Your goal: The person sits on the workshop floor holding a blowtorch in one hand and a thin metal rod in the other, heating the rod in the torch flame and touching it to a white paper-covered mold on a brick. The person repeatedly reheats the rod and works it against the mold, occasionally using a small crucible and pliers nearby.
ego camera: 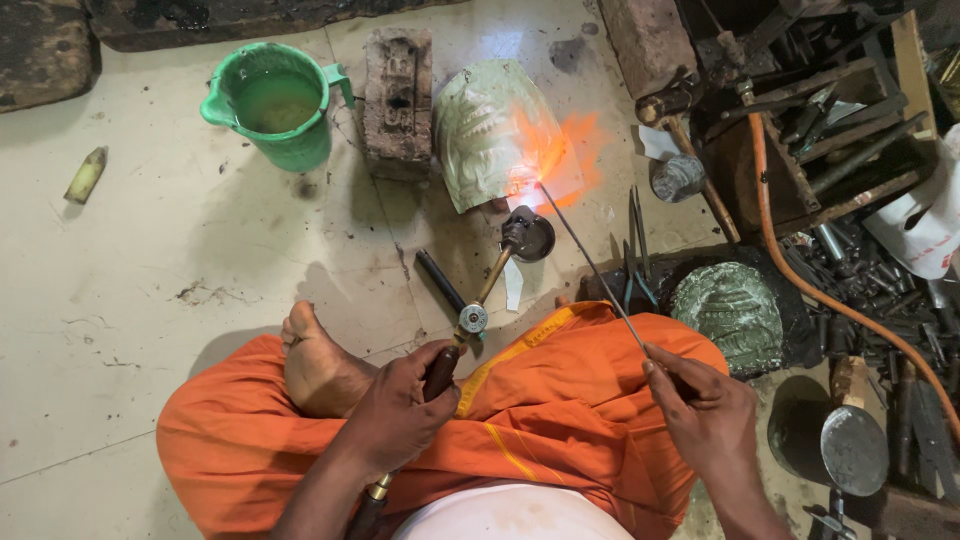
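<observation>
My left hand [405,400] grips the dark handle of a brass gas torch [490,280], whose round head points at an embossed metal piece [480,130] propped on the floor. An orange flame [555,155] glows on that piece's right edge. A thin metal rod [590,265] is pinched in my right hand [705,400], and its far tip sits in the flame. I sit cross-legged in an orange cloth [540,420], with a bare foot [315,365] beside my left hand.
A green jug [275,100] of liquid and a brick [398,90] stand behind the work. A second embossed piece [730,310] lies at right. An orange hose [800,270] runs past a crate of tools [830,120]. A round metal tin [850,445] sits near right.
</observation>
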`<state>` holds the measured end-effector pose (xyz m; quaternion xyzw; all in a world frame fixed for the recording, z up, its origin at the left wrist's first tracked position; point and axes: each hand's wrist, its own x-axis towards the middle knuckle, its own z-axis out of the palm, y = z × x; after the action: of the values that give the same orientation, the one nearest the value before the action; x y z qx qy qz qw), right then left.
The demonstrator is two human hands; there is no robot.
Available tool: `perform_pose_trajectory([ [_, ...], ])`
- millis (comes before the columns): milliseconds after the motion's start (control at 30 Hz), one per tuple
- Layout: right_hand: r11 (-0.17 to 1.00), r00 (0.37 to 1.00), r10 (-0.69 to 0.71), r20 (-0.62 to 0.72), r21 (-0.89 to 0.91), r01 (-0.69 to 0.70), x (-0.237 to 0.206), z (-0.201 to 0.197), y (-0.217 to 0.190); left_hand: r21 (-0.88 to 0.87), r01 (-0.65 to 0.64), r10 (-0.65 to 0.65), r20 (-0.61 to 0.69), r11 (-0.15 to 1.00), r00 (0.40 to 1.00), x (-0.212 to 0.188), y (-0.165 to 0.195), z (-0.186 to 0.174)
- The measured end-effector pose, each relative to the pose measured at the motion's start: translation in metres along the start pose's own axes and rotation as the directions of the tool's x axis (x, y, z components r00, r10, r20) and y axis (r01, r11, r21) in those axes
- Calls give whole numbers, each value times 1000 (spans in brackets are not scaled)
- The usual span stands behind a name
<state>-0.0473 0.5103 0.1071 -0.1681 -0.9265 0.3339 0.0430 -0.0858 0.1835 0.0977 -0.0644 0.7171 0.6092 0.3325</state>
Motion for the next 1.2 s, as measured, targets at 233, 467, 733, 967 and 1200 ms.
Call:
perform_pose_trajectory([
  [233,999,1000,-15,18,-44,16,1,1,-3,-32,82,-81,18,996,997,-4,4,-3],
  [467,997,999,-53,-9,-54,53,0,1,2,-45,-126,127,19,991,992,0,-5,1],
  [733,999,999,-32,-6,-10,32,-2,0,6,107,-104,105,5,989,995,-1,-15,3],
  [967,999,1000,-16,-7,42,16,-1,0,5,72,3,0,-44,997,999,-4,-21,3],
  [1200,998,999,-32,-1,-55,32,1,0,2,-21,8,-9,-11,1000,1000,-6,-20,1],
])
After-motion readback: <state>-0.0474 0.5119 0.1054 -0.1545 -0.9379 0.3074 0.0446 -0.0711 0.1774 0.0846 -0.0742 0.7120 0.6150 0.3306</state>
